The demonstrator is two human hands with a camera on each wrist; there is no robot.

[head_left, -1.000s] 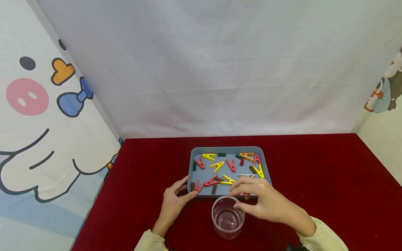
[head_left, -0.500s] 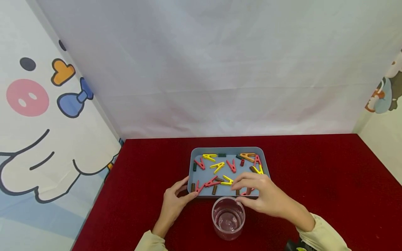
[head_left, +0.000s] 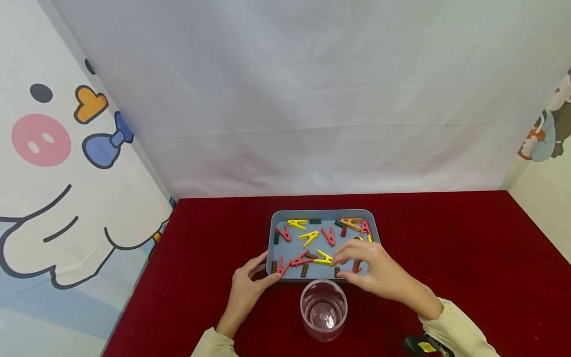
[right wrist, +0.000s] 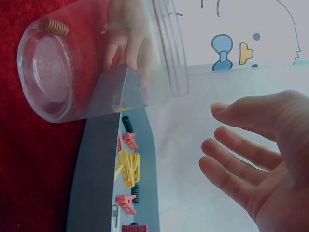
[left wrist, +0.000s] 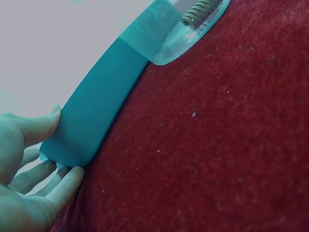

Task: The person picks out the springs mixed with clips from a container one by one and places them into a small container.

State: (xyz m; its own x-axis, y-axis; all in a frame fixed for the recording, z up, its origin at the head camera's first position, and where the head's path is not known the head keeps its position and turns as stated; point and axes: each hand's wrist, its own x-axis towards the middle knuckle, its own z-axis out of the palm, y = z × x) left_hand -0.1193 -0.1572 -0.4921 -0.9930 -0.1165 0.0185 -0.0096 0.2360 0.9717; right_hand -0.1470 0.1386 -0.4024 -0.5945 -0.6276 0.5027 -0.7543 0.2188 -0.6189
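A grey-blue tray (head_left: 278, 233) holds several red, yellow and orange plastic clips and small coil springs. My left hand (head_left: 248, 285) grips its near-left corner, with the thumb on the near side and fingers around the left side; the left wrist view shows the hand (left wrist: 36, 174) at that corner. My right hand (head_left: 374, 270) hovers over the near-right part of the tray, fingers loosely bent; in the right wrist view nothing is between thumb and fingers. A clear cup (head_left: 324, 310) stands in front of the tray. A brown spring (right wrist: 54, 27) shows through its wall near the bottom.
The dark red cloth table (head_left: 446, 248) surrounds the tray and cup. A white curtain (head_left: 312, 99) rises behind it, with a cartoon-printed panel at the left. A small black item (head_left: 424, 344) sits by the right sleeve.
My right hand has moved from above the cup's rim to the right and slightly away, over the tray, uncovering a brown spring. The left hand, tray and cup have stayed in place.
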